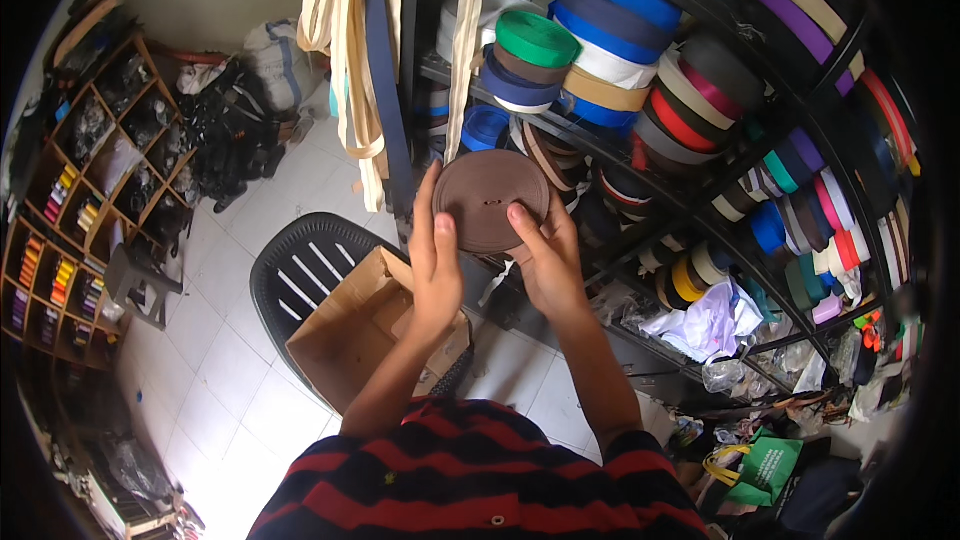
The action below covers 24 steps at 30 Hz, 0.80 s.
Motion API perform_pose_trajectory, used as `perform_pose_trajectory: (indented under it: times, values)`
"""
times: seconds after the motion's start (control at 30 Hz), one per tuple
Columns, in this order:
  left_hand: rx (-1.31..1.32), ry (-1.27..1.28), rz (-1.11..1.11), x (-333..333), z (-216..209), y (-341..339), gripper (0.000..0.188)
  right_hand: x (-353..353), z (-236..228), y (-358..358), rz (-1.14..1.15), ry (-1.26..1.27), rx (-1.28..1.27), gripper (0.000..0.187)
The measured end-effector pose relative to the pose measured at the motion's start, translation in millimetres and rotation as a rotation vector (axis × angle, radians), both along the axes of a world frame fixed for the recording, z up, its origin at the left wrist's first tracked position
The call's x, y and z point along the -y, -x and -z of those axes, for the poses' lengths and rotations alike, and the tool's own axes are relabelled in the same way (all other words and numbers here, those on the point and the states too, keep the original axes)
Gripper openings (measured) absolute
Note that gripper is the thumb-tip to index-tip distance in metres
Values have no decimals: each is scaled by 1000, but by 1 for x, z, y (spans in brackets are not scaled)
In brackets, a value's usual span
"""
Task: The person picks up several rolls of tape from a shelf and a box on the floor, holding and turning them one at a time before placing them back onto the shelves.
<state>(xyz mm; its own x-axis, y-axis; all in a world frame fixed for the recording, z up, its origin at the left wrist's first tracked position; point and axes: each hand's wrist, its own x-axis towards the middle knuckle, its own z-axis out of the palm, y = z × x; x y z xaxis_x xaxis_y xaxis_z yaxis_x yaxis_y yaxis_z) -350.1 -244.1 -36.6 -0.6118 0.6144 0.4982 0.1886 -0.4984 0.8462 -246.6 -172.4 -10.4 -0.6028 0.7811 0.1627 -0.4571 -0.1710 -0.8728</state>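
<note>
Between my two hands is a flat brown roll of webbing (485,180), its round face turned up with a small hole at the centre. My left hand (436,260) presses along its left edge, fingers pointing up. My right hand (548,260) grips the lower right edge, the thumb lying on the face and the other fingers mostly hidden beneath. Just beyond the roll stands a black shelf rack (600,145) with stacked webbing rolls, among them a green roll (535,37). Below my left hand, an open cardboard box (350,330) rests on a black plastic chair (275,270).
Cream straps (350,60) and a dark blue strap (385,80) hang beside the rack. At far left, a wooden pigeonhole shelf (105,180) holds thread spools, near a grey stool (145,285). Plastic bags (710,320) and a green bag (768,470) lie at the right.
</note>
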Motion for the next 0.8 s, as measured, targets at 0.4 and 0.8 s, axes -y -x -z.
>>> perform_pose_trajectory:
  times: [0.4,0.8]
  values:
    - [192,11,30,-10,5,5,48,-9,4,-12,29,-221,261,36]
    - [197,-71,208,-18,11,-31,64,-3,8,3,236,-79,-86,40]
